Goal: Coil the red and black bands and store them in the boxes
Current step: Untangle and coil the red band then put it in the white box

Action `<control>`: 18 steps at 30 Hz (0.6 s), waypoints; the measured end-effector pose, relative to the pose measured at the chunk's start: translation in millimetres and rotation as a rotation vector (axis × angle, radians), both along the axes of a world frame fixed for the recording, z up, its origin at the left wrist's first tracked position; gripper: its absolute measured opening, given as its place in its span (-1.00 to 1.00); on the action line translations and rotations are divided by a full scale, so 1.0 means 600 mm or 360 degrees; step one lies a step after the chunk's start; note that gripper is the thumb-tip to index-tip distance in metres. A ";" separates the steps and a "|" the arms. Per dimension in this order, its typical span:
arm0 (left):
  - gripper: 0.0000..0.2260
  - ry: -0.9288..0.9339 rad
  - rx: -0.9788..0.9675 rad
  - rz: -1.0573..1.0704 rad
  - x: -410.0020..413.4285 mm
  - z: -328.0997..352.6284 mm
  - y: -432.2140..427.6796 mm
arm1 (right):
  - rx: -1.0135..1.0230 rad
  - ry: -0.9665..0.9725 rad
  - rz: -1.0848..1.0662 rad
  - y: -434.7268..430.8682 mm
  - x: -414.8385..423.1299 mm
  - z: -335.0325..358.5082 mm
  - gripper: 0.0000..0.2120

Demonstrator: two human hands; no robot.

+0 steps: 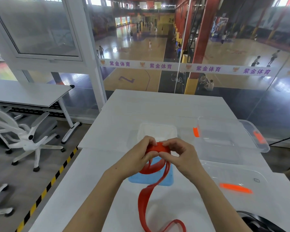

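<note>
Both grips are clamped on the one red band (146,195): left hand (141,150) and right hand (177,154) pinch its coiled end, thumbs meeting, above a blue mat (166,180). The tail trails down the counter (107,164), cut off at the bottom. Two clear ones beyond: faint box (157,129), bigger box (261,144) on the right. The black band (258,221) is mostly out of frame

An office-like room overlooking a sports hall: white table (157,106), swivel chair (32,136), glass wall (241,89), basketball courts (141,47) below.
</note>
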State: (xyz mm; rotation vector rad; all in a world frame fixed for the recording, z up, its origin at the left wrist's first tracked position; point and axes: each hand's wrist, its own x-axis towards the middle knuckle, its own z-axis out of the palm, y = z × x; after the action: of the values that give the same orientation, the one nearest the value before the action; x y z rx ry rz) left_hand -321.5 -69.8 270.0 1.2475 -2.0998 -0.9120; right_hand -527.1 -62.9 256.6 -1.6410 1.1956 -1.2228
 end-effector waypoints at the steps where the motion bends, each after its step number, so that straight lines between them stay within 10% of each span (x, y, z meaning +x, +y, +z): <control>1: -0.89 0.0073 0.0003 0.0029 -0.001 -0.004 0.001 | 0.0016 -0.0028 -0.0010 -0.001 0.001 -0.003 -0.78; 12: -0.79 0.1037 -0.0091 0.0611 -0.024 0.002 0.006 | 0.0127 -0.0379 -0.0110 0.003 0.037 -0.038 -0.71; 18: -0.78 0.1043 -0.0082 0.0568 -0.013 -0.004 -0.002 | 0.0102 -0.0453 -0.0219 0.003 0.040 -0.031 -0.73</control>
State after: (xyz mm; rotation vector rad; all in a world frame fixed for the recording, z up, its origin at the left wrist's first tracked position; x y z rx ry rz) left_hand -329.1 -70.9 267.6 1.0594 -1.3331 -0.9322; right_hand -502.9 -60.8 237.9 -1.3036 1.1679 -1.4342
